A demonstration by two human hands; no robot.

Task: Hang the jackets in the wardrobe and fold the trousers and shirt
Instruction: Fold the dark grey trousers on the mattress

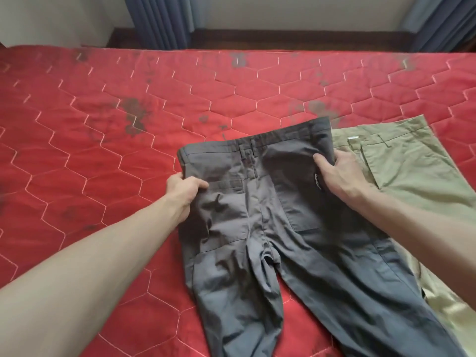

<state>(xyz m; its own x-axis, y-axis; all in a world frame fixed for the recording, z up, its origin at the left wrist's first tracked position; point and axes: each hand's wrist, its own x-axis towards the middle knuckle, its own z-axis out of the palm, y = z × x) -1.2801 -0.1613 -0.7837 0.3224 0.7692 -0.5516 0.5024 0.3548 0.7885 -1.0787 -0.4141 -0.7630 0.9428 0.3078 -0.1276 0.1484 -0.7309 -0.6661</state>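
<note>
Centre frame, on the red quilted bed (103,124), lie soft dark grey cotton trousers (270,215), light and floppy. Left hand (183,191) and right hand (340,176) each pinch a hip edge near the waistband, a sensible hold for folding them.

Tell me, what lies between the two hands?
Only the grey trousers, seat side up: the left hand and right hand grip their opposite sides near the waistband, in the head view.

a home bedroom: red quilted bed (128,124), blue curtains (159,21)
</note>
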